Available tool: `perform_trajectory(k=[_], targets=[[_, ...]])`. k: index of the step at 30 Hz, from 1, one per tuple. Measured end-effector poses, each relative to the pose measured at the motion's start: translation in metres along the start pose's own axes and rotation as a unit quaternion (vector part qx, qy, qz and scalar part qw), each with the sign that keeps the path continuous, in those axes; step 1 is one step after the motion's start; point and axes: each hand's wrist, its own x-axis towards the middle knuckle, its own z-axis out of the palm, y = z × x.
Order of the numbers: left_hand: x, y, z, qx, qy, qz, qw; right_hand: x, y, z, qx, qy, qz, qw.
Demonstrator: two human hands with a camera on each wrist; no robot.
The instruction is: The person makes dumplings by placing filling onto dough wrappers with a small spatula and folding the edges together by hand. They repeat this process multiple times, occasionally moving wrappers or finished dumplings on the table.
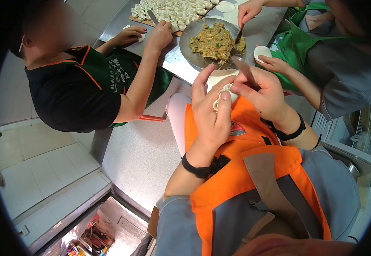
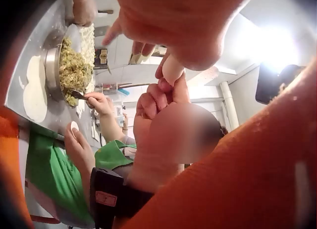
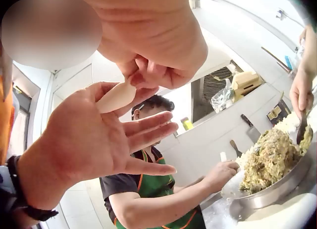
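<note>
In the head view my left hand (image 1: 213, 109) holds a pale dumpling (image 1: 232, 94) with a wavy edge, thumb on it; the other fingers stand out straight. My right hand (image 1: 264, 91) pinches its edge and also grips a flat-bladed tool (image 1: 246, 71). In the right wrist view the dumpling (image 3: 118, 97) lies between the thumb and palm of my left hand (image 3: 86, 137), under the curled fingers of my right hand (image 3: 153, 41). The left wrist view shows the dumpling (image 2: 172, 69) between both hands.
A metal bowl of filling (image 1: 213, 42) is on the steel table (image 1: 172, 64), beyond my hands. Behind it, many dumplings (image 1: 172, 13) cover a board. One person (image 1: 74, 89) works at the left, another (image 1: 339, 59) at the right, holding a wrapper (image 1: 262, 53) and a tool in the filling.
</note>
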Motion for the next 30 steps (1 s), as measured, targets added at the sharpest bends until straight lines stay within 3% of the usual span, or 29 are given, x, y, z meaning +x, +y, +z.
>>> perform_trajectory(k=[3,5,7,10,13,21,23,26,28,30], targets=[[0.000,0.005,-0.005,-0.040,-0.071,-0.052,0.995,0.001,-0.001,-0.009,-0.141,-0.031,-0.107,0.984],[0.003,0.015,-0.011,-0.142,-0.123,-0.132,0.973,0.003,-0.006,-0.014,-0.120,-0.053,-0.103,0.986],[0.008,0.029,-0.016,-0.288,-0.150,-0.228,0.918,0.007,-0.017,-0.016,-0.085,-0.058,-0.095,0.990],[0.014,0.048,-0.023,-0.382,-0.174,-0.255,0.871,0.016,-0.028,-0.009,-0.028,-0.069,-0.127,0.989],[0.012,0.054,-0.029,-0.393,-0.186,-0.269,0.859,0.017,-0.018,-0.005,-0.024,-0.119,-0.216,0.969],[-0.004,0.033,-0.019,-0.292,-0.155,-0.163,0.930,0.012,-0.013,0.004,-0.070,-0.095,-0.246,0.962],[-0.001,0.037,-0.020,-0.305,-0.142,-0.168,0.927,0.012,-0.014,0.004,-0.075,-0.082,-0.229,0.967],[0.012,0.044,-0.017,-0.450,-0.085,-0.250,0.853,0.013,-0.022,-0.003,-0.028,-0.080,-0.138,0.987],[0.015,0.045,-0.018,-0.339,-0.087,-0.267,0.898,0.011,-0.034,-0.005,0.048,-0.103,-0.050,0.992],[0.021,0.043,-0.023,-0.211,-0.131,-0.240,0.939,0.013,-0.033,-0.006,-0.031,-0.108,-0.090,0.990]])
